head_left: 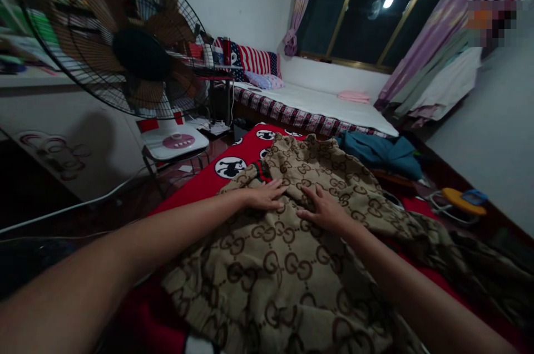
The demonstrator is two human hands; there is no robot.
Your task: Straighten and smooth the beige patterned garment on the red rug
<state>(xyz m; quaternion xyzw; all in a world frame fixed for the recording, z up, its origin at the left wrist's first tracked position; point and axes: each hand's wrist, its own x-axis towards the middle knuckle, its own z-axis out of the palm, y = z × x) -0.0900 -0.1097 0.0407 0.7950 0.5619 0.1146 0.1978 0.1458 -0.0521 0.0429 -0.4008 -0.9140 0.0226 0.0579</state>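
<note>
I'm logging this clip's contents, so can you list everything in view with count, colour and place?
patterned garment: one, tan with brown rings, spread on the red blanket, centre
red blanket: one, red with black-and-white roundels, under the garment
teal cloth: one, teal, heaped beyond the garment
fan: one, black cage, white base, upper left
mattress: one, white top, chequered edge, under the window
striped pillow: one, red, white and blue, at the mattress head
curtains: purple, beside the dark window
left hand: flat on the garment
right hand: flat on the garment
</note>
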